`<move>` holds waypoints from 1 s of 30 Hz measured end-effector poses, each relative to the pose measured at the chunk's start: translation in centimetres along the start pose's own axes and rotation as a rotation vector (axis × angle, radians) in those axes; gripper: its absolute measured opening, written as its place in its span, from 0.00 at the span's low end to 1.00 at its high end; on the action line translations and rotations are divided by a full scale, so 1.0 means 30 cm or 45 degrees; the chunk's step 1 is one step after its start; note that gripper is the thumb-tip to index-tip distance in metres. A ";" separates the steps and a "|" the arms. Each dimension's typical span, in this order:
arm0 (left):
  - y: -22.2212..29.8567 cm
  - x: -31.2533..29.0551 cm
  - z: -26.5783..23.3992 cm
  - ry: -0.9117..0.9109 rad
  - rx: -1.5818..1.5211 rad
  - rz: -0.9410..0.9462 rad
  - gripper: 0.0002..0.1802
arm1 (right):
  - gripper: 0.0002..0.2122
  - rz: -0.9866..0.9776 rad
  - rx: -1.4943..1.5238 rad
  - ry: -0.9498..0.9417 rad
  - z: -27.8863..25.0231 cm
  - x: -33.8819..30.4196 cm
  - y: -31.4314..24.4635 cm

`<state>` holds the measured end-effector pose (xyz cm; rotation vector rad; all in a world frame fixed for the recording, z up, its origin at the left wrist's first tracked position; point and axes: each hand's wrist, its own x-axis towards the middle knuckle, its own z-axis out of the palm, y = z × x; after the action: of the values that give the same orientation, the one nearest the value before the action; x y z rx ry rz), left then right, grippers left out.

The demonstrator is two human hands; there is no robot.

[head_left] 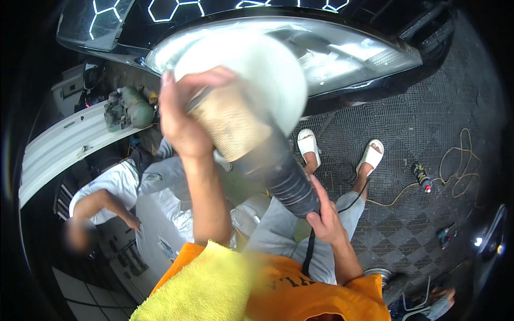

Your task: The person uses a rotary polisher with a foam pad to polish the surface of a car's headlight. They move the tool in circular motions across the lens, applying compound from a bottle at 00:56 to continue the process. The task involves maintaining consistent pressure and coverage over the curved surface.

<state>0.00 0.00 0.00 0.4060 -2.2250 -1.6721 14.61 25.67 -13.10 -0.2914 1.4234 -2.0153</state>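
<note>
The left grip [184, 125] was curled around the tan-wrapped head [230, 123] of one polisher [289, 179] and the right grip [327, 220] held its rear end, while its one white pad [273, 80] overlapped one headlight [364, 56] beyond both grips, and one orange shirt [342, 297] behind them bore dark lettering [286, 282].

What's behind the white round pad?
Part of a car headlight shows past the white pad; the stretch directly behind is covered, so its surface can't be seen.
</note>
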 end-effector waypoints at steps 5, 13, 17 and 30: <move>0.035 -0.004 -0.091 0.030 -0.365 0.089 0.35 | 0.35 -0.094 -0.171 -0.191 -0.051 0.111 -0.030; 0.008 0.046 0.129 -0.068 -0.029 -0.129 0.39 | 0.36 0.224 -0.082 -0.005 -0.130 -0.010 -0.130; 0.035 0.130 0.331 -0.171 -0.194 -0.276 0.41 | 0.38 0.282 -0.102 0.123 -0.202 -0.009 -0.202; 0.116 0.108 -0.101 0.326 -0.241 -0.223 0.35 | 0.39 0.306 -0.144 -0.283 -0.065 0.135 -0.337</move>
<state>-1.76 -3.01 4.42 0.7385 -1.8753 -1.7856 6.70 26.72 -5.43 -0.3630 1.3640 -1.6587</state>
